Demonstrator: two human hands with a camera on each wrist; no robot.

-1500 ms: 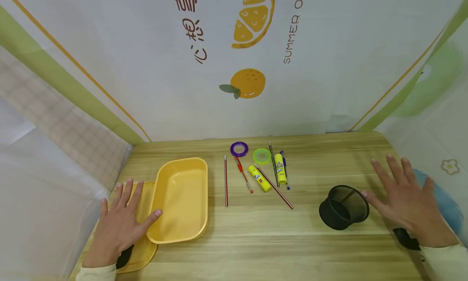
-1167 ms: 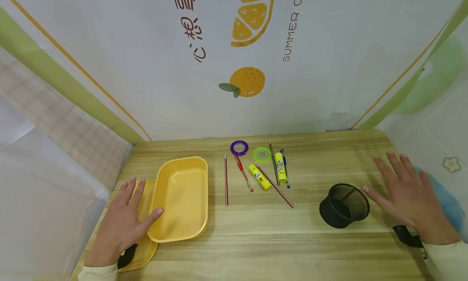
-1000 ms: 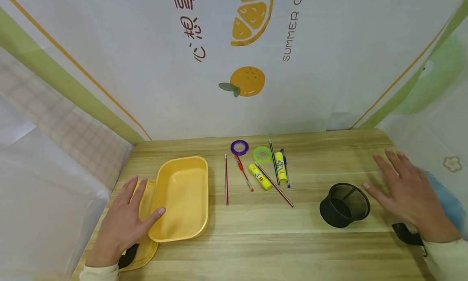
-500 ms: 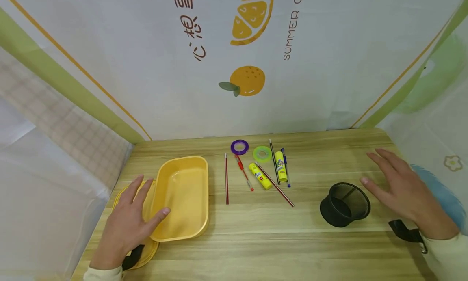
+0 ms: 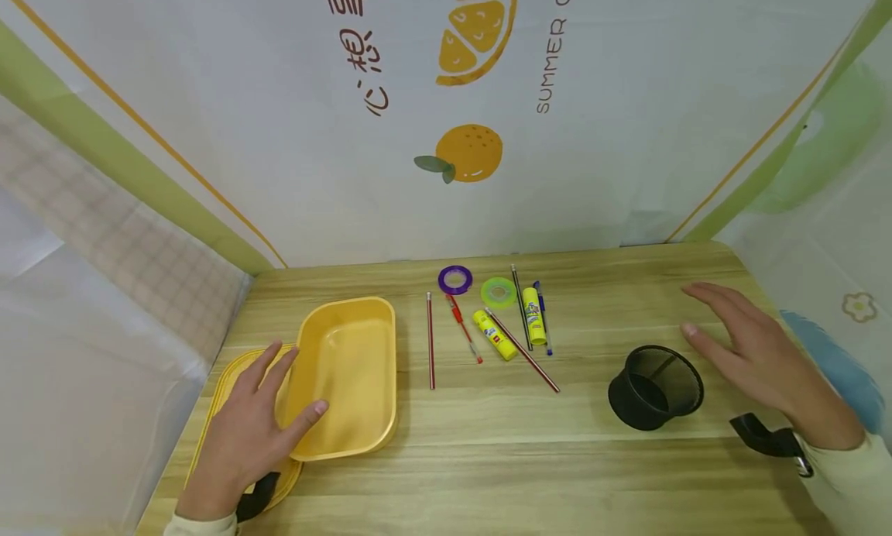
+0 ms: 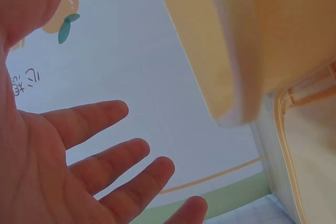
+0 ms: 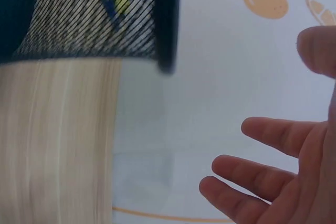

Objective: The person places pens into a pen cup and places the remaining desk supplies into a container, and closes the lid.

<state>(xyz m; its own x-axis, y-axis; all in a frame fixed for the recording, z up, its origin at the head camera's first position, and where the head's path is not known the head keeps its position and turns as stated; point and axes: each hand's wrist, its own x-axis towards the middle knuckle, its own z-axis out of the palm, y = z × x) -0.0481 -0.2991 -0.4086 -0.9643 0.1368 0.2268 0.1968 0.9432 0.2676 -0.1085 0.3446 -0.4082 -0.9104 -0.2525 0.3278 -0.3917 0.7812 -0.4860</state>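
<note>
My left hand (image 5: pixel 251 431) hovers at the near left side of a yellow plastic box (image 5: pixel 351 381), fingers loosely spread, holding nothing. Its thumb reaches over the box's rim. Partly beneath that hand and the box lies a yellow lid (image 5: pixel 226 381). On the other side, my right hand (image 5: pixel 759 362) is held in the air beside a black mesh pen cup (image 5: pixel 637 404), apart from it. Both wrist views show the left hand (image 6: pixel 63 166) and the right hand (image 7: pixel 283 166) with bare palms, near the box wall (image 6: pixel 241 51) and the mesh cup (image 7: pixel 79 30).
Mid-table lie a red pencil (image 5: pixel 431 350), a red pen (image 5: pixel 457 314), two yellow glue sticks (image 5: pixel 493 335), another pencil (image 5: pixel 538 370) across one of them, a black pencil (image 5: pixel 519 296) and a blue pen (image 5: pixel 545 319). Behind are purple (image 5: pixel 443 287) and green (image 5: pixel 488 294) tape rolls.
My left hand has shifted slightly right toward the box. My right hand has moved left toward the mesh cup and turned more edge-on. The objects on the table stay put.
</note>
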